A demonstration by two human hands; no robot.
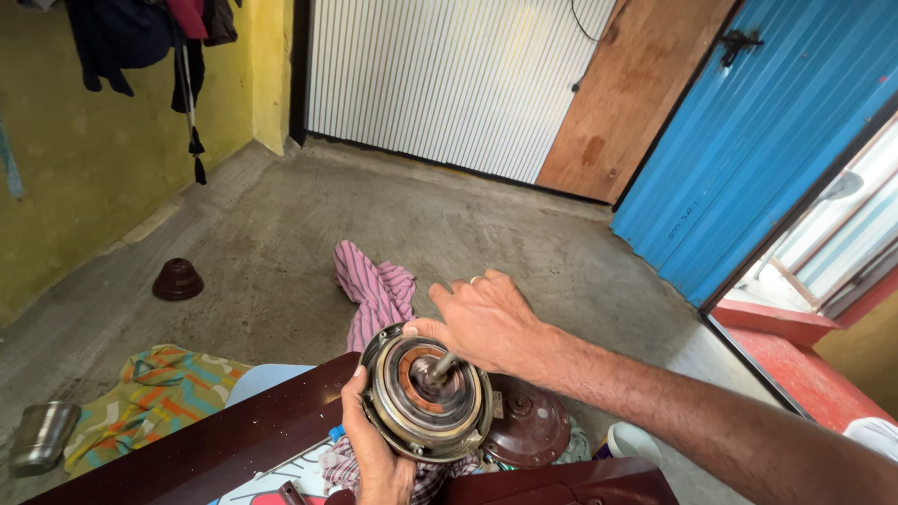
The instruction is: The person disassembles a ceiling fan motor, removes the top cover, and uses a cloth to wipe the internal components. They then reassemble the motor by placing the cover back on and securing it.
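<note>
Left hand (374, 449) cups round motor core (427, 393) from below-left, fingers wrapped on its rim, core tilted toward camera. Right hand (482, 318) comes from the right, fingers pinched narrow on the shaft (441, 367) at the core's centre. Just right of the core, below the right wrist, a brown domed cover (528, 425). Dark wooden board (215, 440) under the left hand. Beyond the hands, striped pink cloth (374, 290) on concrete floor (281, 234). Far left, brown cap (178, 280).

Round fan motor (426, 393) tilted up on edge, open face showing copper-toned windings, steel shaft poking out toward two o'clock, metal rim scuffed.
</note>
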